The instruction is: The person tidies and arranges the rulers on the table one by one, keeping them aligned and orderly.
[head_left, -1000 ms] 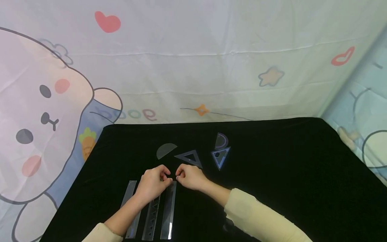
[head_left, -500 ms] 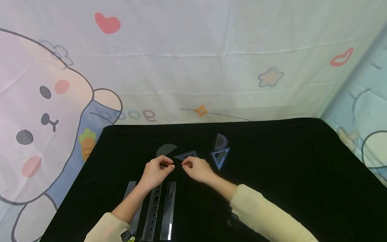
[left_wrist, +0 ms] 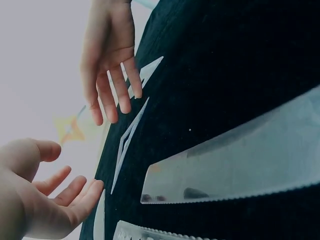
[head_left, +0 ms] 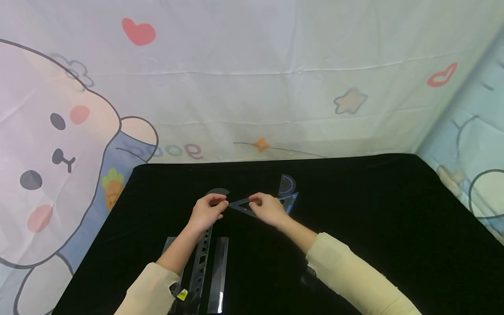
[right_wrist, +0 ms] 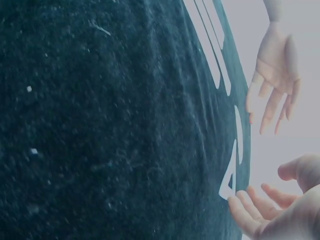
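Observation:
My left hand [head_left: 207,213] hovers over the black cloth with fingers loosely bent and nothing in them. Just beyond it lies a clear half-round protractor [head_left: 217,191], partly covered by the fingers. My right hand [head_left: 269,209], also holding nothing, is above a clear set square [head_left: 235,204] and hides part of it. Behind that hand is a blue-edged set square [head_left: 292,199], with a second protractor [head_left: 286,185] just past it. In the left wrist view, the fingers of the left hand [left_wrist: 55,205] are parted from the thumb, and the right hand [left_wrist: 111,55] reaches down with spread fingers.
Three clear straight rulers lie side by side near the front: a left one [head_left: 170,243] mostly under my forearm, a middle one with cut-out shapes [head_left: 198,262], and a plain right one [head_left: 218,271]. A printed curtain [head_left: 252,87] hangs behind the black cloth [head_left: 374,218].
Both hands have moved forward, away from the rulers, and farther apart; the right has gone to the right, over the set square. The rulers, set squares and protractors stay in place.

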Demonstrator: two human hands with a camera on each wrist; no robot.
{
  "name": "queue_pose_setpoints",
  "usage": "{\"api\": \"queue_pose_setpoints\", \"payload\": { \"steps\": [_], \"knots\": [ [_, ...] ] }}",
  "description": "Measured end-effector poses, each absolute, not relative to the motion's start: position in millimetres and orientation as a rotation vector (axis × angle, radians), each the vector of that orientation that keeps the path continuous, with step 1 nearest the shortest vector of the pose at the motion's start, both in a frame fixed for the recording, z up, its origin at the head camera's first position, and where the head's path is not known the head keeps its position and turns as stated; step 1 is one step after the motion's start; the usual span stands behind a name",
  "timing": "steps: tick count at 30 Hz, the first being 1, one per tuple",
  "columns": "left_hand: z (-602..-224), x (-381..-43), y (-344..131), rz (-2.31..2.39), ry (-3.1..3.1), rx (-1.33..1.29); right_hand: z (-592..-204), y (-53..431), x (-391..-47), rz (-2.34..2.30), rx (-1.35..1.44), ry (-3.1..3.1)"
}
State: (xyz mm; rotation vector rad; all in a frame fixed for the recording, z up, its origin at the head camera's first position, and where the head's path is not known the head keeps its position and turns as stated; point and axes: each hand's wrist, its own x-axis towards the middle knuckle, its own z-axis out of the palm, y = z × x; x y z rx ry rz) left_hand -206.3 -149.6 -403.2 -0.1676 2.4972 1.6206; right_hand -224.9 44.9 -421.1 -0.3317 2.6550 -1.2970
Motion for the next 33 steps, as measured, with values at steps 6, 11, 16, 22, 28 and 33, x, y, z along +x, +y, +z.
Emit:
{"api": "queue_pose_setpoints", "payload": {
  "steps": [6, 11, 16, 22, 28, 33],
  "knots": [
    [-406, -216, -147, 1.695, 2.389, -0.293, -421, 50, -232, -1.341, -0.268, 2.624],
    [-409, -220, -146, 1.731, 2.33, -0.357, -421, 51, -235, -1.391, -0.19, 2.556],
    [-411, -224, -144, 1.709, 2.331, -0.394, -423, 52, -235, -1.456, -0.098, 2.475],
    [-413, -228, -142, 1.648, 2.333, -0.438, -424, 52, -237, -1.506, -0.048, 2.4],
    [-411, -233, -139, 1.643, 2.33, -0.452, -424, 54, -241, -1.537, -0.017, 2.336],
    [-411, -237, -140, 1.634, 2.339, -0.479, -423, 55, -242, -1.558, 0.005, 2.306]
  ]
}}
